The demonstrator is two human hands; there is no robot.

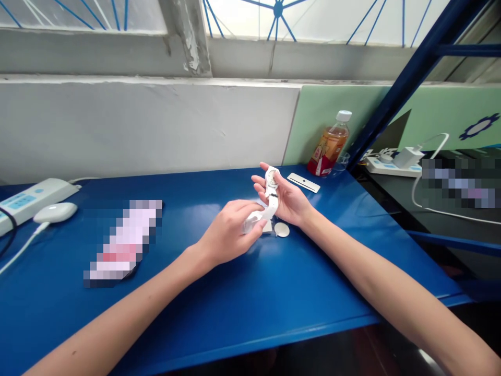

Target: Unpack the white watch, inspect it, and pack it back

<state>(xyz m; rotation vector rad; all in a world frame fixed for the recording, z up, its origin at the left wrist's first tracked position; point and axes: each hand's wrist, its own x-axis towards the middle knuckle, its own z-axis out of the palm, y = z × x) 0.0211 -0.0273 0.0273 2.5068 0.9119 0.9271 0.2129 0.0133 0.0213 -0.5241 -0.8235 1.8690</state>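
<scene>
A white wristwatch (271, 180) is above the blue desk, its dial tilted up and its white strap hanging toward me. My right hand (293, 201) grips the watch by its head, thumb over the dial and the other fingers behind. At the lower end of the strap, my left hand (229, 228) has its thumb and fingers closed around the strap. A piece of clear plastic (249, 223) shows by the left fingers; whether it is also gripped I cannot tell. Just below the hands, a round white disc (282, 230) lies on the desk.
Behind my right hand lies a white card with a dark strip (303, 183). A drink bottle (331, 146) stands at the back right. To the left are a phone with a blurred screen (127, 240), a white charger (55, 212) and a power strip (39, 201). A blue post (395, 89) rises at right.
</scene>
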